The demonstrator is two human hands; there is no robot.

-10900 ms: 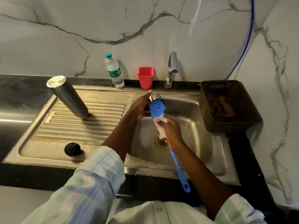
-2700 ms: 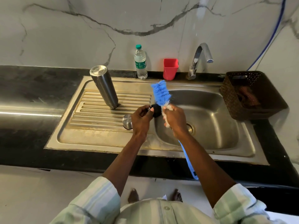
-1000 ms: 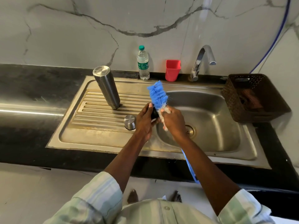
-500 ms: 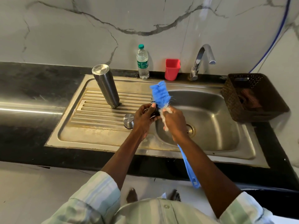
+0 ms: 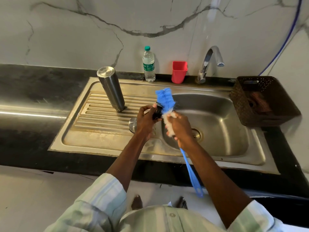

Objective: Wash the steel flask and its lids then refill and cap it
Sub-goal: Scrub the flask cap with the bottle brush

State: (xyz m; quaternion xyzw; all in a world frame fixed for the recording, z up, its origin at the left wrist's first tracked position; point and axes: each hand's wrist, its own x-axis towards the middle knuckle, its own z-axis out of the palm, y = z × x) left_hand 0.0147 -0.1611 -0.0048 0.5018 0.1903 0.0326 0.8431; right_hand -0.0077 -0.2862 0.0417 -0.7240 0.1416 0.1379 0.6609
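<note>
A black bench (image 5: 33, 97) carries a steel sink (image 5: 217, 156) with a ribbed drainboard on its left. A brown basket (image 5: 267, 118) sits at the right, a tap (image 5: 210, 62) at the far edge. The steel flask (image 5: 111, 91) stands upside down on the drainboard; a steel lid (image 5: 132, 124) lies nearer. The right hand (image 5: 181, 129) has its grip closed round a blue bottle brush (image 5: 165, 101), bristles against the black lid (image 5: 158, 112) pinched in the left hand (image 5: 146, 121). A water bottle (image 5: 148, 64) and red cup (image 5: 179, 72) stand far.
</note>
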